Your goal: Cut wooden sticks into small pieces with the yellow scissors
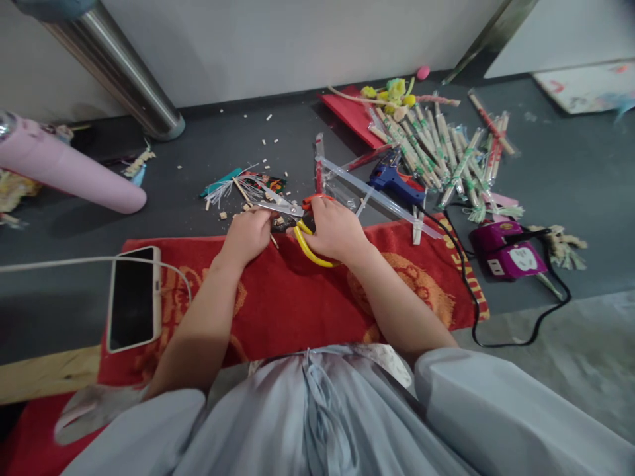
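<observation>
Dark grey floor, red towel (278,297) nearest with phone (133,297) on it; at its far edge right hand (333,229) closed through yellow-handled scissors (292,218), left hand (247,235) pinching a thin stick (273,240); beyond, blue glue gun (394,180), wrapped chopsticks (441,149), white wall (278,46).

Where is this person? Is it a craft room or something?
Probably a home floor used as a craft spot. A red towel is spread on dark flooring, with a blue glue gun, a pile of wrapped chopsticks and small wood offcuts around. The right hand works yellow-handled scissors.
</observation>
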The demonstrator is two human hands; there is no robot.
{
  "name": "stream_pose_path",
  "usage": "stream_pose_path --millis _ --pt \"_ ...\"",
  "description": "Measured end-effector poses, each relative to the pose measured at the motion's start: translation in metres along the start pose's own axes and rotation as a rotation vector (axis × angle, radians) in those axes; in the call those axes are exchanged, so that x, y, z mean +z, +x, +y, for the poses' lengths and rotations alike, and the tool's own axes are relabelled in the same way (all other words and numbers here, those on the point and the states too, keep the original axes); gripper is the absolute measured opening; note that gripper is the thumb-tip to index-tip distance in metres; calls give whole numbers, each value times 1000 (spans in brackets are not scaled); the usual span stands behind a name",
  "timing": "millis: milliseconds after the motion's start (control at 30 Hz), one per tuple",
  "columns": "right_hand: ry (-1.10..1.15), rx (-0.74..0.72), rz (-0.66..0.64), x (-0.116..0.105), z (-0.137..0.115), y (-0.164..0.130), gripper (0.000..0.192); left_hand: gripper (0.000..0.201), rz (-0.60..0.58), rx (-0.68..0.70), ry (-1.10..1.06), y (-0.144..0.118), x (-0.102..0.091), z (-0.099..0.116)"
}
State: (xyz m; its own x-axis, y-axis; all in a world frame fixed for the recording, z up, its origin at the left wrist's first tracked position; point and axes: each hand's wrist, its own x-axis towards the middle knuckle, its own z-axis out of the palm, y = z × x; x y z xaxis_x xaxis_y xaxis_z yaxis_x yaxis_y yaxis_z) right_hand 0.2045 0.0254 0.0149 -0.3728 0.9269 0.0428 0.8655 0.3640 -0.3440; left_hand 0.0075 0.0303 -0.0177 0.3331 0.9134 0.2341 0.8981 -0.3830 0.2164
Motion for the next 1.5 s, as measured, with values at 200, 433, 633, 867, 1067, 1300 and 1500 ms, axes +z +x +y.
stream_pose_path --millis 200,433,633,867,1067,1300,1500 --pt "-17 -46 55 2 3 0 77 29 -60 -23 -45 -1 -2 -2" --pt "-53 -70 57 2 5 -1 79 32 -96 26 -121 0 -3 0" --pt "-78 -84 46 5 5 -1 77 37 -128 66 -117 1 -5 2" --pt "-62 -60 4 2 3 2 66 32 -173 9 -53 1 -5 3" --pt "-89 19 -32 -4 -3 0 59 28 -154 12 -37 2 -6 4" --pt "-76 68 -28 -2 -7 0 60 36 -29 -13 69 0 -2 3" --pt "-75 54 -13 3 -4 1 62 33 123 -34 82 -1 4 0"
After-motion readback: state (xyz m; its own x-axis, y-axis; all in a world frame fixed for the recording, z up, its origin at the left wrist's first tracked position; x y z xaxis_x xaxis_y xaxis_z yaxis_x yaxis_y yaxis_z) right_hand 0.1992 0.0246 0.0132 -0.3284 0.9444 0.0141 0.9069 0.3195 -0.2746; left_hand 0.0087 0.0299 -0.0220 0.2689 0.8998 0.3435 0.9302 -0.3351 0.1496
